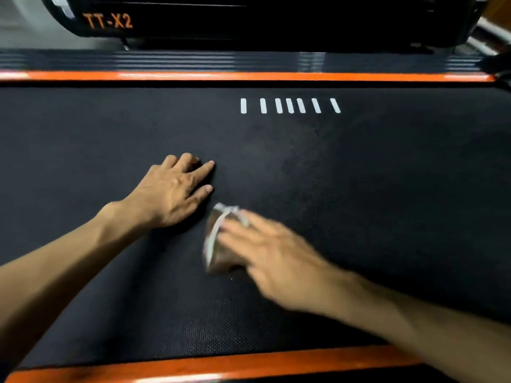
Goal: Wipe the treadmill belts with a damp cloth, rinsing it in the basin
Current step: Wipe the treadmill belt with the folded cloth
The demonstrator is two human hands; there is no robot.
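Near orange side rail [221, 363] at my frame's bottom edge, my right hand [265, 252] blurred, fingers extended, pressed flat on damp cloth [214, 244] mid treadmill belt [387, 189], my left hand [174, 192] just beside it, fingers extended on belt, holding nothing.

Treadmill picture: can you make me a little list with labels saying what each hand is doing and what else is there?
surface: black textured treadmill belt
left hand: fingers spread, pressing flat on the belt
right hand: blurred, fingers laid over the cloth
cloth: small crumpled brownish rag with a white edge, on the belt under the right hand
markings: row of seven white dashes
edges: orange side strips along both sides
label: orange "TT-X2" lettering
basin: not in view
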